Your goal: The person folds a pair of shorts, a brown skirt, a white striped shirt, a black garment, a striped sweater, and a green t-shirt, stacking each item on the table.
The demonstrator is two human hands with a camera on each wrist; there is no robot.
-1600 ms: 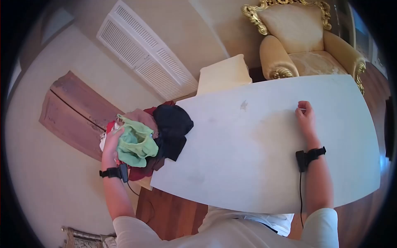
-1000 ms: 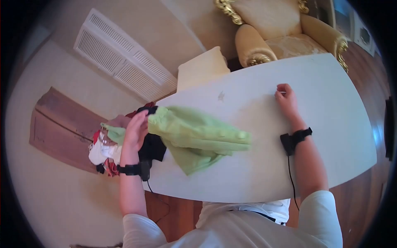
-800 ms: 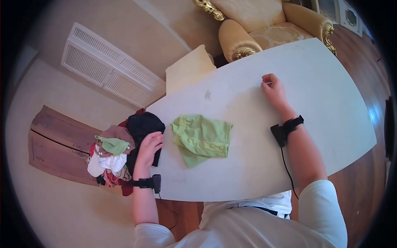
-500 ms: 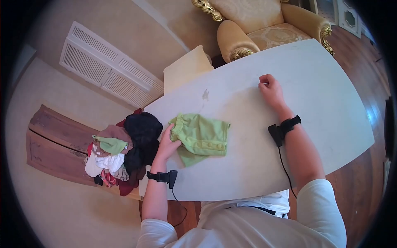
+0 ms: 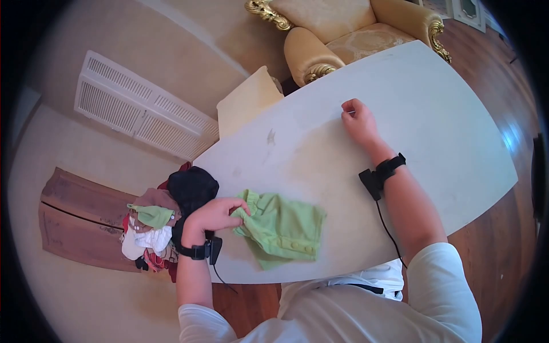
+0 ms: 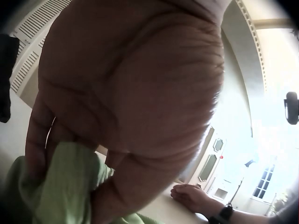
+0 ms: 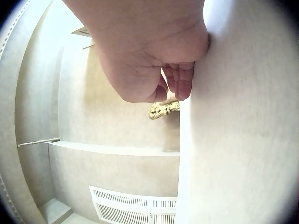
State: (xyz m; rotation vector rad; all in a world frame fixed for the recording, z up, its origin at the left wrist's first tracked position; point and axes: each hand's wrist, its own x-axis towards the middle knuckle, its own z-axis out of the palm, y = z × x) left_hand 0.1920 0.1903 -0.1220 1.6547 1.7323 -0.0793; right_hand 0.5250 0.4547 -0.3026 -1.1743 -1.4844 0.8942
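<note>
A light green garment (image 5: 283,226) with a gathered edge and a row of buttons lies on the white table (image 5: 400,200), near its front left. My left hand (image 5: 214,214) pinches the gathered edge between thumb and fingers. In the left wrist view, a fold of the green garment (image 6: 70,182) stands up between the fingers of that hand (image 6: 131,88). Farther right, my right hand (image 5: 360,123) rests on the tabletop with its fingers loosely curled. The right wrist view shows this hand (image 7: 149,56) with a gap between thumb and fingers and nothing in it.
A heap of clothes stands at the table's left end, with a black garment (image 5: 194,186), a white one (image 5: 154,239) and a small green piece (image 5: 154,216). Behind the table are a cream side table (image 5: 249,100) and a gold armchair (image 5: 343,34).
The left hand has brought the green garment from the heap, laid it on the table, released it, then taken its gathered edge. The garment has shifted toward the front. The right hand stays resting.
</note>
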